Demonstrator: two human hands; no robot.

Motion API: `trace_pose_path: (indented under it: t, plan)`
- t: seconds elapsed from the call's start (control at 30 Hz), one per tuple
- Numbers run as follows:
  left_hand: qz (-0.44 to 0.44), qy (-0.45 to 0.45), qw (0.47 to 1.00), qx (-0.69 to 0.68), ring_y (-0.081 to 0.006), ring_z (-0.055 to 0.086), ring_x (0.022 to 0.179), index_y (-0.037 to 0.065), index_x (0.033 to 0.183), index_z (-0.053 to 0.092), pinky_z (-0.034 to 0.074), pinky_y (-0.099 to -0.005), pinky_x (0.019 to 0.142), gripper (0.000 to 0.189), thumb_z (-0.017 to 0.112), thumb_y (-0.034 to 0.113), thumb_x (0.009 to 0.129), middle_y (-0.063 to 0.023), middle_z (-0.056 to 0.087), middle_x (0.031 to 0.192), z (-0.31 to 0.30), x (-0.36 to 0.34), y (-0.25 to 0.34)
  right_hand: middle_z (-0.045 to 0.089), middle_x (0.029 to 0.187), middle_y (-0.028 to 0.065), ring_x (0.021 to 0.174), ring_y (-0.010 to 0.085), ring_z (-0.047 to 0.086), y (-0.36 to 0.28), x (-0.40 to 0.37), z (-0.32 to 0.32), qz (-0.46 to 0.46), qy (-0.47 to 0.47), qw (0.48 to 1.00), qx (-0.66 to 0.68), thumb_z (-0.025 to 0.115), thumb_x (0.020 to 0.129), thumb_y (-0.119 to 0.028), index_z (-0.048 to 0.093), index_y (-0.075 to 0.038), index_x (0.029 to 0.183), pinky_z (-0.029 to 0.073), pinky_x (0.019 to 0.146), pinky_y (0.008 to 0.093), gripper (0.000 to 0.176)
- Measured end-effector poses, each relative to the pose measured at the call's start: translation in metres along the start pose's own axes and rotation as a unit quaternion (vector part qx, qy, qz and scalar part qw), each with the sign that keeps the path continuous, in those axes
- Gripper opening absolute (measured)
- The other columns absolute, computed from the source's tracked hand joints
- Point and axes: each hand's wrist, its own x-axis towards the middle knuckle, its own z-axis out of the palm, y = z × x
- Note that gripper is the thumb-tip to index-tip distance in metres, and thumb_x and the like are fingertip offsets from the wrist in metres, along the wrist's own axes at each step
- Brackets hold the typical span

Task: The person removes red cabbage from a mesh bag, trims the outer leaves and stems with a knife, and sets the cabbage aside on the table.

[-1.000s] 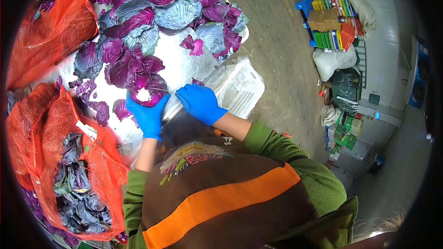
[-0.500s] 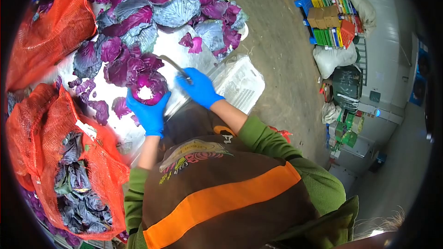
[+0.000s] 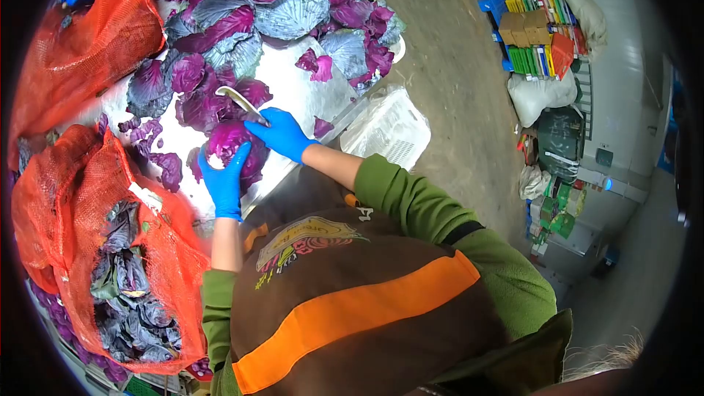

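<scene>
A head of red cabbage (image 3: 236, 143) rests on the metal table (image 3: 293, 99), its pale cut stem end turned to the left. My left hand (image 3: 224, 180), in a blue glove, grips the cabbage from below and from the left. In a matching blue glove, my right hand (image 3: 280, 134) lies against the head's right side and holds a knife (image 3: 238, 103). The blade points up and to the left, above the cabbage.
Loose purple cabbage leaves (image 3: 271, 7) are heaped over the far part of the table. Red mesh sacks (image 3: 110, 249) of cabbage stand at the left, another sack (image 3: 81, 44) at top left. A white crate (image 3: 389, 132) sits right of the table. Stacked crates and bags (image 3: 543, 44) line the far wall.
The knife has left the stem end and swung up over the head. My left hand has rolled the cabbage, so the white stem now faces left. My right hand has moved onto the cabbage.
</scene>
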Motion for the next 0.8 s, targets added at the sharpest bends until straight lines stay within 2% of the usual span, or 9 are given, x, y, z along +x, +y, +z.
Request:
trace_pose_path:
  t: [0.07,0.17,0.37,0.47,0.5,0.53,0.57,0.63,0.8]
  plan:
    - [-0.003,-0.017,0.999,-0.045,-0.0252,0.045,0.121,-0.004,0.139,0.033,0.039,-0.0369,0.103,0.093,0.086,0.023,0.067,-0.0171,0.045,0.132,-0.012,0.004,0.001,0.060,0.071,0.0079,0.063,0.0136,0.056,-0.011,0.008,0.005,-0.163,0.100,0.963,-0.191,0.071,0.083,-0.025,0.067,-0.003,0.095,0.047,0.058,0.0298,0.025]
    - [0.047,-0.046,0.993,-0.099,-0.0246,0.044,0.123,0.000,0.143,0.031,0.034,-0.0364,0.107,0.089,0.081,0.013,0.070,-0.0131,0.045,0.135,-0.040,0.008,-0.007,0.061,0.072,0.0118,0.062,0.0160,0.056,-0.038,0.007,-0.001,-0.258,0.079,0.940,-0.208,0.074,0.079,-0.022,0.068,-0.004,0.091,0.047,0.062,0.0323,0.023]
    - [0.059,-0.146,0.930,-0.333,-0.0281,0.043,0.129,0.008,0.145,0.031,0.030,-0.0449,0.112,0.086,0.072,0.021,0.070,-0.0107,0.044,0.139,-0.104,0.009,-0.014,0.061,0.075,-0.0003,0.060,0.0052,0.052,-0.096,0.028,-0.031,-0.197,-0.029,0.968,0.150,0.074,0.084,-0.025,0.068,-0.003,0.095,0.043,0.056,0.0230,0.025]
    - [-0.002,-0.134,0.895,-0.426,-0.0313,0.039,0.132,0.010,0.144,0.033,0.030,-0.0497,0.112,0.083,0.073,0.039,0.078,-0.0101,0.041,0.144,-0.131,0.012,-0.044,0.060,0.073,0.0034,0.065,0.0114,0.058,-0.115,0.037,-0.057,-0.165,0.070,0.982,-0.054,0.077,0.079,-0.030,0.065,-0.001,0.100,0.046,0.058,0.0282,0.038]
    - [0.003,-0.130,0.895,-0.427,-0.0313,0.039,0.132,0.010,0.144,0.033,0.030,-0.0497,0.112,0.083,0.073,0.039,0.078,-0.0101,0.041,0.144,-0.130,0.010,-0.040,0.060,0.073,0.0048,0.066,0.0139,0.060,-0.097,0.054,-0.064,-0.197,0.131,0.953,-0.192,0.079,0.076,-0.032,0.063,-0.001,0.104,0.047,0.058,0.0301,0.044]
    - [0.021,-0.171,0.852,-0.495,-0.0318,0.038,0.133,0.011,0.145,0.032,0.028,-0.0504,0.112,0.084,0.073,0.042,0.078,-0.0108,0.040,0.145,-0.124,0.005,-0.032,0.059,0.075,0.0044,0.069,0.0138,0.058,-0.090,0.046,-0.060,-0.365,0.275,0.834,-0.308,0.080,0.074,-0.033,0.058,-0.001,0.110,0.047,0.063,0.0299,0.053]
    - [0.037,-0.214,0.801,-0.559,-0.0323,0.037,0.134,0.012,0.146,0.031,0.027,-0.0512,0.113,0.086,0.073,0.044,0.078,-0.0116,0.039,0.146,-0.113,0.000,-0.023,0.058,0.077,0.0038,0.069,0.0134,0.057,-0.098,0.030,-0.049,-0.306,0.233,0.889,-0.249,0.080,0.074,-0.034,0.055,-0.002,0.110,0.048,0.069,0.0289,0.055]
    - [0.023,-0.130,0.844,-0.520,-0.0329,0.036,0.134,0.011,0.146,0.030,0.026,-0.0518,0.113,0.090,0.071,0.051,0.077,-0.0120,0.038,0.146,-0.097,-0.010,-0.010,0.058,0.076,0.0029,0.069,0.0147,0.057,-0.127,-0.016,-0.019,-0.209,-0.006,0.978,0.015,0.081,0.073,-0.038,0.055,-0.002,0.106,0.048,0.069,0.0297,0.055]
    - [0.028,-0.148,0.861,-0.486,-0.0340,0.035,0.135,0.009,0.146,0.029,0.026,-0.0531,0.113,0.088,0.061,0.060,0.081,-0.0120,0.035,0.148,-0.078,-0.002,-0.016,0.059,0.078,-0.0005,0.071,0.0092,0.057,-0.141,-0.068,0.010,-0.180,-0.111,0.961,-0.180,0.078,0.080,-0.023,0.054,-0.005,0.100,0.049,0.065,0.0301,0.036]
